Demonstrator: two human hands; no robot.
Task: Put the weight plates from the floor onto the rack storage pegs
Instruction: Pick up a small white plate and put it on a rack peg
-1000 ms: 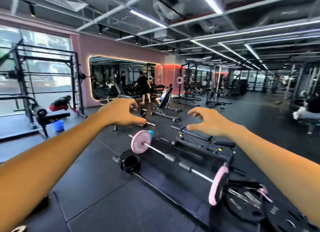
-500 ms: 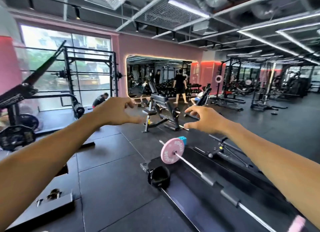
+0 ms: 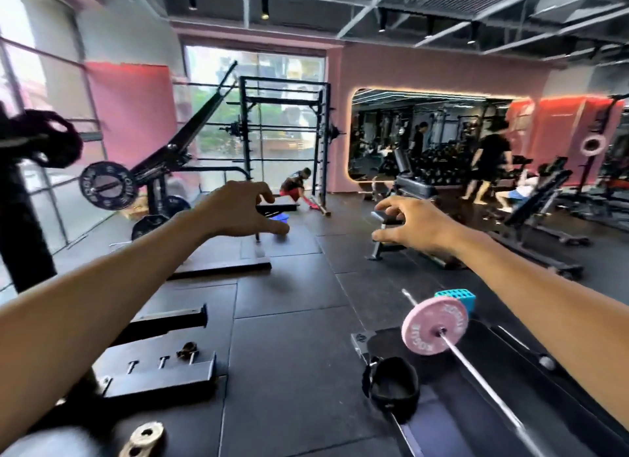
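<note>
Reaching out ahead of me, I hold both arms up over the black rubber floor (image 3: 289, 337) with nothing in either hand. My left hand (image 3: 235, 211), at the centre of the frame, has its fingers loosely curved forward and the thumb below them, gripping nothing. My right hand (image 3: 412, 226), just right of centre, is spread wider, fingers fanned and slightly bent, thumb pointing left, also empty. The two hands are apart, with open floor between them.

At the lower right a pink weight plate (image 3: 435, 325) sits on the end of a barbell (image 3: 476, 375) whose shaft runs off toward the bottom right corner; a small blue block (image 3: 459, 298) lies just behind the plate. A black strap-like item (image 3: 391, 386) lies on the floor just left of the bar, below the plate.

At the left of the frame a black weight plate (image 3: 108, 185) with white lettering hangs on a peg of a black machine (image 3: 177, 150), and two more dark plates (image 3: 160, 214) sit lower, near its base. A flat steel footplate (image 3: 160, 371) with bolts lies at the lower left.

Farther back, a black power rack (image 3: 286, 133) stands before the window, a crouching person (image 3: 296, 187) beside it, and a large lit mirror (image 3: 425, 133) fills the pink wall at the upper right.
</note>
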